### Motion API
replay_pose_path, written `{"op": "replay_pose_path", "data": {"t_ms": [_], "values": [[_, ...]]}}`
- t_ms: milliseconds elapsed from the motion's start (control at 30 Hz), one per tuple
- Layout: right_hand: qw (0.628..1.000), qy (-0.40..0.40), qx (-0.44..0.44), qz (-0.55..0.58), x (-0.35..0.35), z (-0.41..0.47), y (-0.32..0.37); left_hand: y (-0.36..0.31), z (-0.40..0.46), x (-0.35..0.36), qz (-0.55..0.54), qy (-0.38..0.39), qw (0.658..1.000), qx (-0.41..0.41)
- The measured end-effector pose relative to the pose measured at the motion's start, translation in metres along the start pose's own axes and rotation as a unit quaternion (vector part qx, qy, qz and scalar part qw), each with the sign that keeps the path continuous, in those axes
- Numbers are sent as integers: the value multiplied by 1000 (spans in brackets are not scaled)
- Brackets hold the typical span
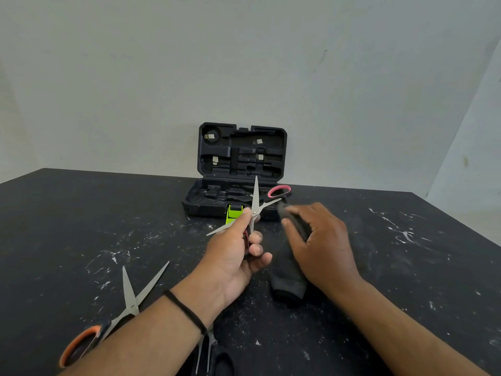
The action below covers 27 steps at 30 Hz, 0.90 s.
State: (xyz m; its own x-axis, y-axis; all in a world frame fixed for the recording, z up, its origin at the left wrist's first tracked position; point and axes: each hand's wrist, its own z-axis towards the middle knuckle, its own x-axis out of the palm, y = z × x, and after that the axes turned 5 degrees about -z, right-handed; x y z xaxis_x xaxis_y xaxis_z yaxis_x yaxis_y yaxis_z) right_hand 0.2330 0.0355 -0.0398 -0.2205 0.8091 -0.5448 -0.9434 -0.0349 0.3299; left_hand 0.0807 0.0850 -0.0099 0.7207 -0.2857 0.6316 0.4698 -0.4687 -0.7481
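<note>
Red-handled scissors: the red-handled scissors (254, 212) are at the centre of the frame, held above the worktop (81, 213). The blades are spread wide, one pointing up and the other to the lower left.
Left hand: the left hand (238, 253) grips one handle loop with its fingers curled round it and the thumb up near the pivot.
Right hand: the right hand (322, 240), right of centre, has its fingers closed round a dark tool (287, 280). The tool's blurred tip sits just beside the free pink handle loop.
How the scissors handle: probably light and stiff. The edges and points are sharp, and the open blades can swing on the pivot. The safest hold is on the handle and close to the pivot, clear of the edges.
How the dark tool handles: thick and rigid, with a matt body that should not slip. A grip round its middle suits it. What kind of tool it is cannot be told.
Nearby: an open tool case (241, 153) stands at the back centre. Orange-handled scissors (130, 302) lie at the lower left. A black pair (208, 351) lies at the bottom centre, partly under the forearm.
</note>
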Motion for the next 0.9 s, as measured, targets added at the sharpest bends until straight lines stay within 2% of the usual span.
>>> {"op": "replay_pose_path", "data": {"t_ms": [100, 233, 300, 400, 567, 600, 767, 900], "values": [[998, 39, -44, 5, 3, -3, 7, 2, 0, 1, 4, -9, 1000, 6], [997, -64, 16, 34, -3, 3, 8, 0, 2, -1, -1, -23, 1000, 7], [994, -87, 47, 43, -6, 5, 5, 0, 3, -2, 4, -22, 1000, 0], [995, -70, 53, 42, -5, 3, 3, 4, 0, -1, 9, -15, 1000, -13], [999, 23, -14, 41, 4, -4, 11, 2, 0, 0, 12, -7, 1000, -15], [999, 19, -17, 38, 5, -4, 12, 2, 0, 0, 12, -4, 1000, -13], [993, -97, 40, 60, -5, 4, 9, 1, 4, -2, 14, -9, 1000, -1], [998, -38, 12, 56, -4, 1, 6, 5, 3, -4, 17, -4, 1000, -7]]}}
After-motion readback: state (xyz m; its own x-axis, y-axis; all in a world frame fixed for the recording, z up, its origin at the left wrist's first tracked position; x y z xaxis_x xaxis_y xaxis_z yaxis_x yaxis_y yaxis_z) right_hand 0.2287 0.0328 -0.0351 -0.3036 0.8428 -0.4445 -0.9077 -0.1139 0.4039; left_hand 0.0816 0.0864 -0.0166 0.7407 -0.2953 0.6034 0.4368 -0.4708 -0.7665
